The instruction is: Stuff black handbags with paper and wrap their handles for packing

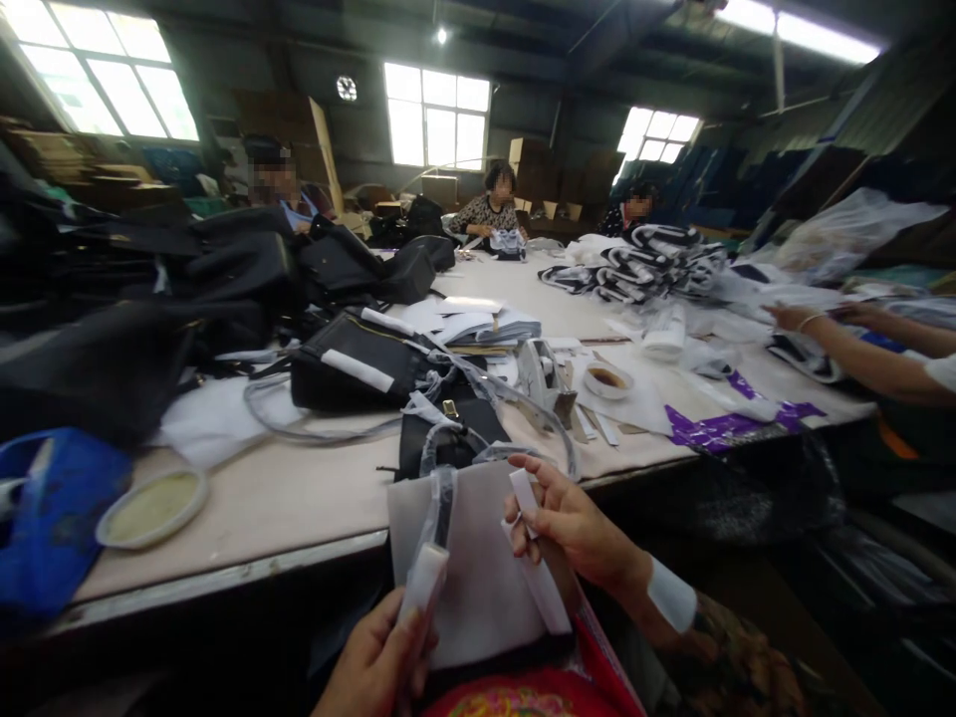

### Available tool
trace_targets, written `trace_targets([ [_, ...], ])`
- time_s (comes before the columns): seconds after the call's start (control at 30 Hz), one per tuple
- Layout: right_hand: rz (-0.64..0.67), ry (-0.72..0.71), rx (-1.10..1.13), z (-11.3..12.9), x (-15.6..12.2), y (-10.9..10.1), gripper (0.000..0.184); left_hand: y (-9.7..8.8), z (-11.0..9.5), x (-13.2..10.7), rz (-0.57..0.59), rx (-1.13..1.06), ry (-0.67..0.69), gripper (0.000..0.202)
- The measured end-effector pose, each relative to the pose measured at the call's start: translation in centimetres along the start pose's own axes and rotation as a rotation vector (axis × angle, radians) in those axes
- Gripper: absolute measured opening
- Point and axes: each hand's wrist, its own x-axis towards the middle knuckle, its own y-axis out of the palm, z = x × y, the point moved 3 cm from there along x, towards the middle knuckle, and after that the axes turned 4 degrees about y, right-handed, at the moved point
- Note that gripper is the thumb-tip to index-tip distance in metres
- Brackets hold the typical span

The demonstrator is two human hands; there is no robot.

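Observation:
Low in the view, my left hand (380,652) is closed around a bag handle, where a white foam-like wrap (427,576) covers it. Clear plastic film sheathes the rest of the handle (443,493). To the right, my right hand (575,523) pinches a small white strip (524,490) between thumb and fingers. Between the hands, a pale sheet (478,588) lies over the front of a bag at the table edge. Just behind it is a black bag part (418,438) with a gold-coloured clasp (450,408). A longer white strip (551,605) hangs below my right hand.
Black bags (246,269) are heaped at left, above a blue bag-like thing (56,508) and a shallow dish (153,508). A tape dispenser (539,370), tape roll (606,379) and purple plastic (709,426) lie ahead. A co-worker's arms (858,329) reach in from the right.

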Motion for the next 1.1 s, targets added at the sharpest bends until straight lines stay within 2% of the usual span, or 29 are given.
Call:
trace_targets([
  [0.07,0.057,0.069,-0.055,-1.9,-0.7,1.9,0.057,-0.1,0.0,-0.2,0.021,-0.027,0.005,0.048],
  [0.13,0.112,0.186,-0.133,-4.1,-1.7,3.5,0.044,-0.3,0.1,-0.4,0.012,-0.062,0.000,0.046],
  [0.27,0.166,0.457,-0.343,-7.7,-3.4,5.2,0.040,-0.5,0.2,-0.8,-0.023,-0.121,-0.018,0.043],
  [0.33,0.121,0.489,-0.439,-8.1,-3.5,5.3,0.036,-0.4,0.0,-0.9,-0.042,-0.159,-0.017,0.041],
  [0.5,0.010,0.472,-0.637,-7.3,-2.4,5.0,0.011,-0.2,-0.9,-1.1,-0.092,-0.259,0.003,0.042],
  [0.6,0.021,0.500,-0.720,-7.7,-1.8,5.2,0.018,-0.1,-0.9,-1.1,-0.089,-0.272,-0.005,0.045],
  [0.7,0.014,0.425,-0.798,-8.4,-1.0,5.5,0.024,-0.2,-0.8,-1.2,-0.078,-0.243,0.005,0.046],
  [0.9,0.123,0.097,-0.874,-9.3,1.0,6.5,0.025,0.1,-0.8,-1.6,-0.063,-0.111,0.039,0.050],
  [1.1,0.171,0.039,-0.872,-10.4,1.8,6.8,0.027,-0.1,-0.2,-1.6,-0.082,-0.151,0.052,0.063],
])
